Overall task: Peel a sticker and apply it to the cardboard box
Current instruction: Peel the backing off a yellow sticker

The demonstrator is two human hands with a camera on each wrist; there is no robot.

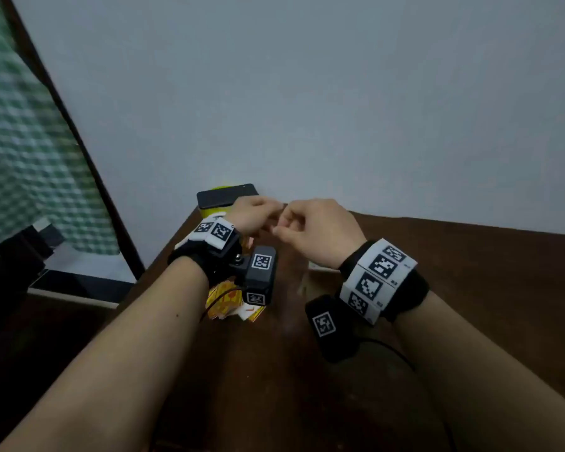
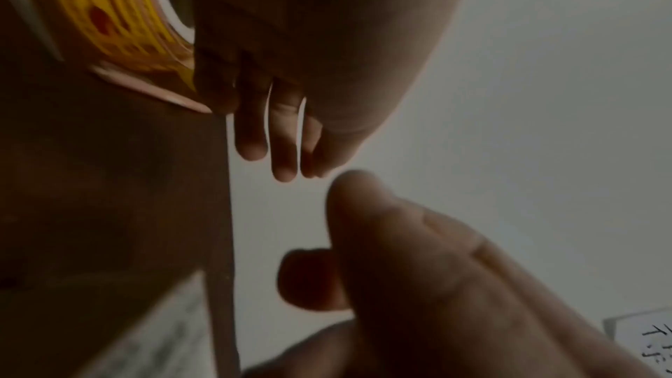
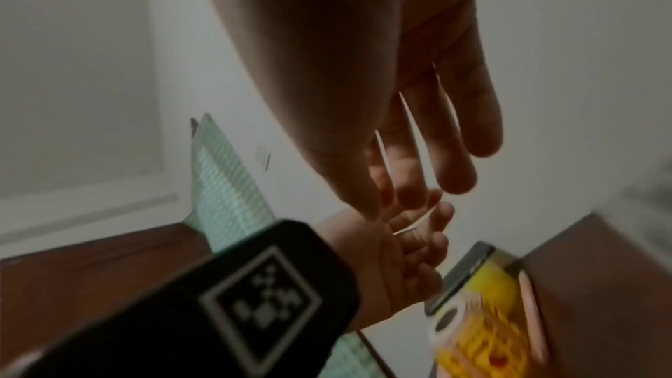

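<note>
Both hands are raised over the brown table (image 1: 470, 288), fingertips meeting. My left hand (image 1: 255, 213) pinches a small sticker, seen edge-on as a thin pale sliver (image 3: 414, 220). My right hand (image 1: 313, 230) has its fingers curled, and thumb and forefinger meet at the same sliver. The left thumb (image 2: 382, 226) nearly touches the right fingers (image 2: 283, 148). A yellow and orange sticker roll (image 1: 229, 301) lies on the table under my left wrist, also visible as the roll (image 2: 120, 16) and the roll (image 3: 483, 335). A pale brown patch (image 1: 305, 282) under my right hand may be the cardboard box; it is blurred.
A dark phone (image 1: 227, 195) lies on a yellow object at the table's far left corner, against the pale wall (image 1: 307, 93). A green checked cloth (image 1: 23, 141) hangs at the left beyond the table edge. Cables run from both wrist cameras.
</note>
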